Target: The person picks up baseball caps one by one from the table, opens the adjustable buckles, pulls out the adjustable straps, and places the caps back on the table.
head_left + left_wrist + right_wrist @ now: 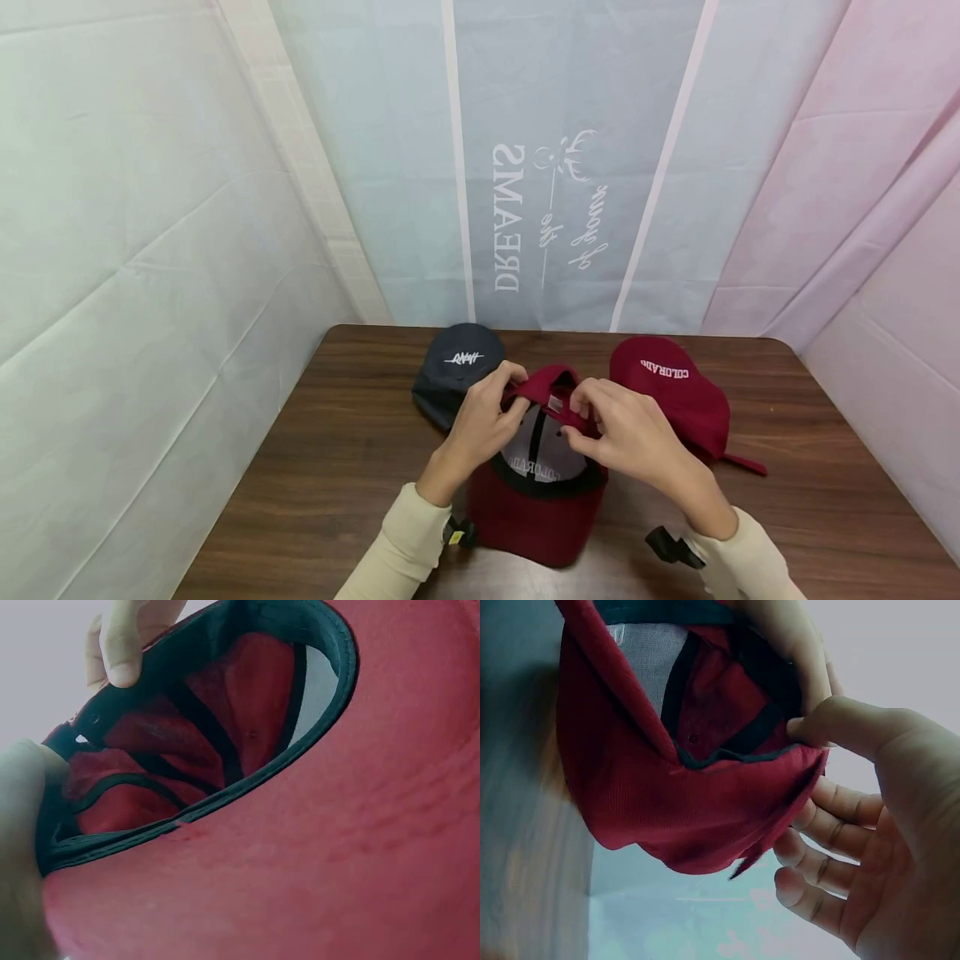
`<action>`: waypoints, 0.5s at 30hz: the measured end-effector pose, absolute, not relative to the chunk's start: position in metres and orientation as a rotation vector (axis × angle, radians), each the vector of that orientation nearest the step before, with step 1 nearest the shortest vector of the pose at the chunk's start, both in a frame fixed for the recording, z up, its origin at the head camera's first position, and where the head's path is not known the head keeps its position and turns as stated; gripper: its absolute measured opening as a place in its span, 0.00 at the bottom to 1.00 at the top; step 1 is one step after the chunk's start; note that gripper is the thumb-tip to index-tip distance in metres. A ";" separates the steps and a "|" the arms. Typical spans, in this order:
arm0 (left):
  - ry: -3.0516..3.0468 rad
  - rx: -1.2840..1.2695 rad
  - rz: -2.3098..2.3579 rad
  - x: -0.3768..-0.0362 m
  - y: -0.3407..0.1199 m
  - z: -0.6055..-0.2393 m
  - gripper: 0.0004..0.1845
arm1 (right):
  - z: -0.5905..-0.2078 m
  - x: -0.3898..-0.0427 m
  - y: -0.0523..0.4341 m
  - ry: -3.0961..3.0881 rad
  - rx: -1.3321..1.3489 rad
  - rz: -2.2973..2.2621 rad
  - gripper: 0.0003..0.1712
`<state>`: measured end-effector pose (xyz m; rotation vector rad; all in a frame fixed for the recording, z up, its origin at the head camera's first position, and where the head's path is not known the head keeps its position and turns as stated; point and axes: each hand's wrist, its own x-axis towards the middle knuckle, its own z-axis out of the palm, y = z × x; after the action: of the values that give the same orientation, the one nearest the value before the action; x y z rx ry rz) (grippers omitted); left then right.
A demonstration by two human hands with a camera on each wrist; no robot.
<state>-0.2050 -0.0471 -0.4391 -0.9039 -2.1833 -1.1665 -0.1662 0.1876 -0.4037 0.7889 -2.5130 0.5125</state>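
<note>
An upside-down maroon cap (536,508) with a black inner band lies near the table's front edge, its brim towards me. My left hand (501,398) and right hand (588,412) both pinch its raised back rim by the strap opening. In the left wrist view, the fingers (120,645) and thumb grip the black-edged rim of the maroon cap (315,847). In the right wrist view, my right hand (832,772) pinches the maroon cap (652,795) at its rim, thumb on the inside and the other fingers curled behind.
A navy cap (457,367) with white lettering sits at the back left of the wooden table (315,467). A second maroon cap (678,392) reading COLORADO sits at the back right. Pale plastic sheeting walls the table on three sides.
</note>
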 end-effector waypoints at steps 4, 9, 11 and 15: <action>-2.250 -0.891 -1.173 -0.205 -0.049 -0.441 0.09 | -0.406 -0.170 0.190 -2.557 0.756 0.559 0.19; -2.339 -0.866 -1.212 -0.204 -0.050 -0.443 0.09 | -0.407 -0.174 0.192 -2.568 0.724 0.609 0.19; -2.358 -0.863 -1.229 -0.204 -0.051 -0.443 0.10 | -0.407 -0.176 0.193 -2.561 0.715 0.636 0.18; -2.376 -0.865 -1.237 -0.204 -0.053 -0.444 0.10 | -0.408 -0.179 0.192 -2.548 0.713 0.696 0.17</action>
<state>-0.2043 -0.0534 -0.4438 -0.8645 -2.3762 -1.2365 -0.1787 0.1923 -0.4076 0.7128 -2.5478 0.6961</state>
